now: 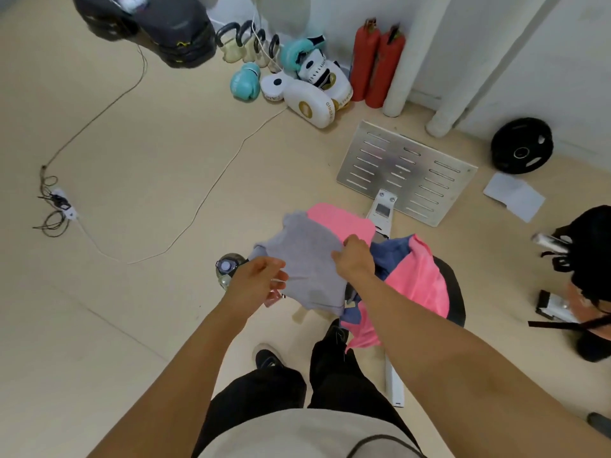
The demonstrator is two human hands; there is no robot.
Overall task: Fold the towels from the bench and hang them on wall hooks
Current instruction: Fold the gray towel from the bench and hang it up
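Observation:
A grey towel [307,259] is lifted above the bench, spread between both hands. My right hand [353,259] pinches its right edge. My left hand [258,282] touches its left lower edge with fingers partly curled on the cloth. Under it, pink towels [416,279] and a blue towel [390,256] lie crumpled on the black bench seat [454,292]. Another pink piece [337,219] shows beyond the grey towel. No wall hooks are in view.
A water bottle [226,269] stands on the floor left of the bench. A metal footplate [406,173] lies ahead. Boxing gloves [307,81], kettlebells [244,41], red extinguishers [377,64], a weight plate [521,145], cables [158,226] and a black bag [588,259] surround.

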